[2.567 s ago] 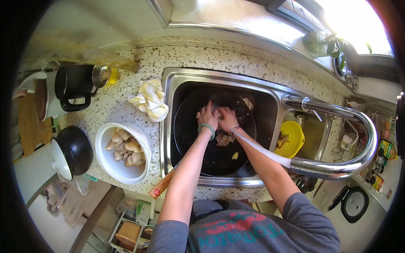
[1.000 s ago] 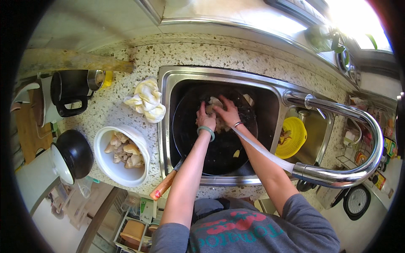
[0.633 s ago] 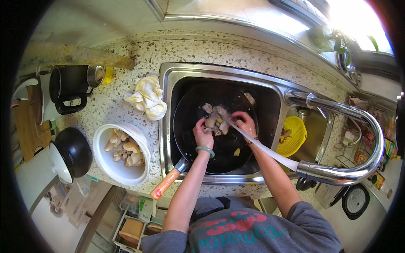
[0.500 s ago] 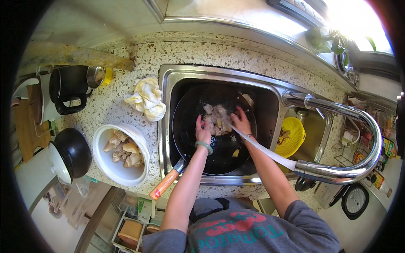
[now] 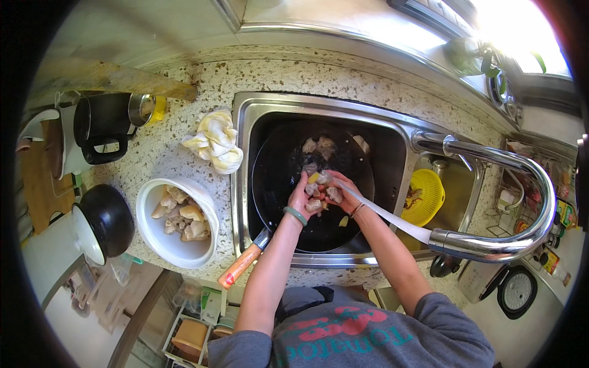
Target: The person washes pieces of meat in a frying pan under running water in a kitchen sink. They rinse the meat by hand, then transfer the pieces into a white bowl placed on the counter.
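A black wok (image 5: 276,211) with a wooden handle (image 5: 239,267) sits in the steel sink. Over it my left hand (image 5: 299,197) and my right hand (image 5: 346,197) are cupped together, holding several pale chunks of meat (image 5: 314,190) and a yellow slice that looks like ginger. Water from the tap (image 5: 442,244) streams onto the meat and the right hand's fingers. Further off in the wok lie other meat chunks (image 5: 325,146), partly in dark water, with another yellow slice (image 5: 343,221) nearer me. A green bangle circles my left wrist.
Left of the sink stand a white bowl (image 5: 145,226) with meat pieces and a crumpled pale cloth (image 5: 215,142). Further left are a black pot (image 5: 107,218) and a black kettle (image 5: 92,122). A yellow colander (image 5: 429,184) occupies the right basin, under the arching tap.
My hands have drawn nearer each other and toward me, gathering meat pieces into the cupped palms. Some chunks are left behind at the far side of the wok.
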{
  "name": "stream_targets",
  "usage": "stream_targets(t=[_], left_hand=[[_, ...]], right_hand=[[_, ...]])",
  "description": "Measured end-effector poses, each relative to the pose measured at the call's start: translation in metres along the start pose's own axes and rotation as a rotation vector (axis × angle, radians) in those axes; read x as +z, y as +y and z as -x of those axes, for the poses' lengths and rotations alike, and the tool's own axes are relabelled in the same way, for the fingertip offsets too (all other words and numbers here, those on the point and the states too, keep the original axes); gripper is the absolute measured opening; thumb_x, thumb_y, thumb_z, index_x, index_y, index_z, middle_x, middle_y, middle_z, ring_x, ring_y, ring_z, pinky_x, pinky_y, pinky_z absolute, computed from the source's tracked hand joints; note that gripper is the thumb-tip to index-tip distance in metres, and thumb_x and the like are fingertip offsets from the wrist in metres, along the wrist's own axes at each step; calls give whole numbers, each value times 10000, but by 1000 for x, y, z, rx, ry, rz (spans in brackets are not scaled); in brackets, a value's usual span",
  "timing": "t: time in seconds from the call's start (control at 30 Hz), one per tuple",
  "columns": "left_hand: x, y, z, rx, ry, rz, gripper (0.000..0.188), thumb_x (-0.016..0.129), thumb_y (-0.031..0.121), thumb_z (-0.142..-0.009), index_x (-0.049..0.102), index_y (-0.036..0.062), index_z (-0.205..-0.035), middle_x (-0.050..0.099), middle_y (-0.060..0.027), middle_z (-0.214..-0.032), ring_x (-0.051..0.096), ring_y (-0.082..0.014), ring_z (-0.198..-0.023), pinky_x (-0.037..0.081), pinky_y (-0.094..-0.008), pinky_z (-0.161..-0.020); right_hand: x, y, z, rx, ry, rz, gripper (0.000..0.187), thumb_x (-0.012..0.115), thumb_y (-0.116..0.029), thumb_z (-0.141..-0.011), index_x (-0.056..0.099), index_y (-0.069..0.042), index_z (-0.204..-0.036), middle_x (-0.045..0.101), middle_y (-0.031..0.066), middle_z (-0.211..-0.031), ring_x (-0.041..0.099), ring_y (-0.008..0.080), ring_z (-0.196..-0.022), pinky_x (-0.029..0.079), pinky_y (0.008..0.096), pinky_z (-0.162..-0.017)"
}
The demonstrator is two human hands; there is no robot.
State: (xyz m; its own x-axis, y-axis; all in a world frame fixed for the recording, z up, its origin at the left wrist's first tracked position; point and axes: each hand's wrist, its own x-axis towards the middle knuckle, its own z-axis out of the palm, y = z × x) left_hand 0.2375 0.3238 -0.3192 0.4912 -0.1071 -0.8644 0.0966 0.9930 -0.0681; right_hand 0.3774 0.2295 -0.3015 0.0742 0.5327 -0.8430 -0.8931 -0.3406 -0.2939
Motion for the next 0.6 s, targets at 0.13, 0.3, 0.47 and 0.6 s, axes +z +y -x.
stream_targets(t=[0.13,0.3,0.47,0.6], left_hand=[[15,-6,8,125,42,158,367,495,477,-908,549,132,-1018,571,-16,-744,559,-157,-593,499,-321,-578],[9,-9,-3,242,207,78,341,504,464,-909,534,134,-991,506,-2,-685,510,-142,-528,503,-336,-532],[40,0,26,142,261,91,333,508,423,-921,537,103,-1010,552,-1,-768,565,-157,-692,538,-355,-688],[7,-21,-25,298,142,-210,267,604,272,-889,548,33,-994,614,-54,-896,617,-159,-818,529,-300,-699]], right_hand=[[0,-3,2,10,29,41,234,623,-202,-839,583,-132,-1059,645,30,-841,603,116,-607,471,212,-404],[-13,9,-13,-58,114,119,166,632,-233,-844,619,-111,-956,632,9,-786,599,102,-605,452,214,-360],[5,0,0,-13,199,203,191,644,-259,-829,622,-97,-928,617,9,-798,597,113,-616,480,234,-373],[17,-9,1,-124,212,434,258,673,-277,-799,621,-78,-955,608,23,-833,601,125,-643,502,251,-399]])
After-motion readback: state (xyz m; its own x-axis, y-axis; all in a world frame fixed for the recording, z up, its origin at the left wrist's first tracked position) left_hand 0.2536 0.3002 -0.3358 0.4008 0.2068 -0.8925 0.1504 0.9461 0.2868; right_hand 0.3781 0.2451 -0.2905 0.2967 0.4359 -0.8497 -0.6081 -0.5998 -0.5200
